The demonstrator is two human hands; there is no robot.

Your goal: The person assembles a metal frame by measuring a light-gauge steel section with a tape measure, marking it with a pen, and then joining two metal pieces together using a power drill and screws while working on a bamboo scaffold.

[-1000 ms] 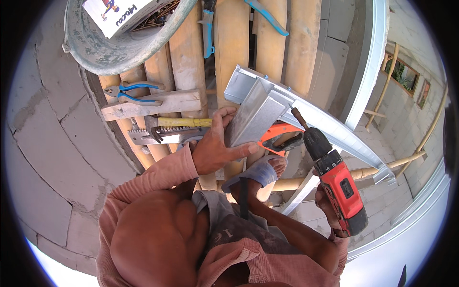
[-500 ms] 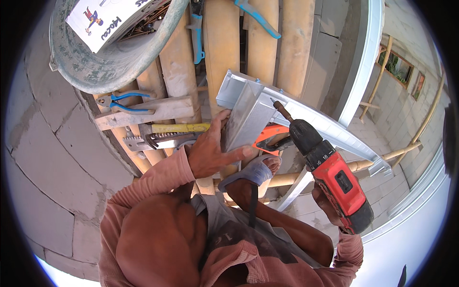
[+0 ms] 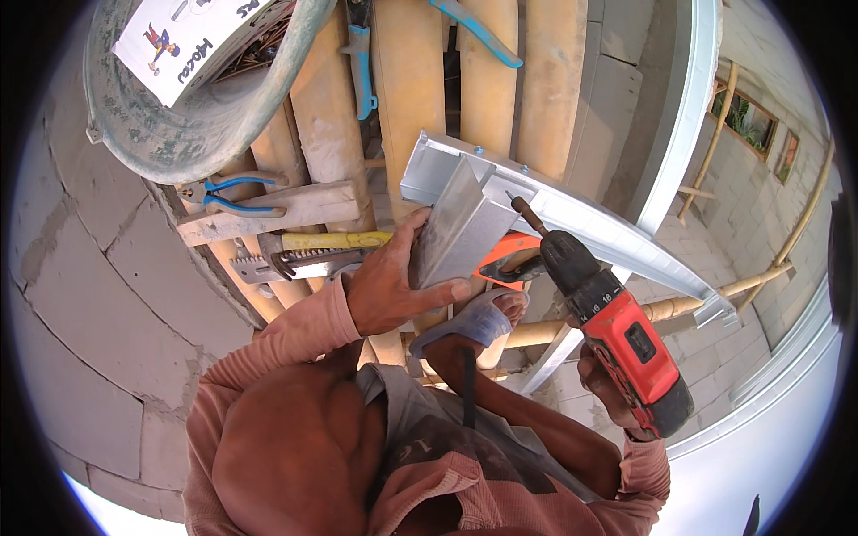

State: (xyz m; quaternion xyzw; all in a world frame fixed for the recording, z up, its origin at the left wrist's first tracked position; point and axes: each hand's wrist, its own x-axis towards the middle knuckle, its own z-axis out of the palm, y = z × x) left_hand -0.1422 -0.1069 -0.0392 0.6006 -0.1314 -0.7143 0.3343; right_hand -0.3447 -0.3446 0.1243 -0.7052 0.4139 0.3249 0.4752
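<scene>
My left hand [image 3: 386, 286] grips a short galvanized steel channel [image 3: 460, 228], with the thumb stretched along its near end and the fingers at its left side. This channel stands crosswise against a longer ribbed steel profile [image 3: 599, 219], which slopes down to the right and has two screws [image 3: 525, 169] on its far edge. In my right hand [image 3: 601, 386] is a red and black cordless drill [image 3: 636, 344], held by its handle. Its bit [image 3: 527, 214] points up and left, close to the joint of the two profiles. The drill hides part of my right fingers.
Bamboo poles [image 3: 407, 80] form the platform. On it lie pliers [image 3: 228, 195], a wood block [image 3: 313, 210], a yellow-handled hammer [image 3: 335, 240] and an orange-handled saw [image 3: 505, 255]. A bucket [image 3: 170, 152] holding a box and screws stands far left. My sandalled foot [image 3: 474, 326] rests nearby.
The drill and my right hand have shifted slightly left. The short channel has turned a little in my left hand, showing more of its open side. Both hands keep their hold.
</scene>
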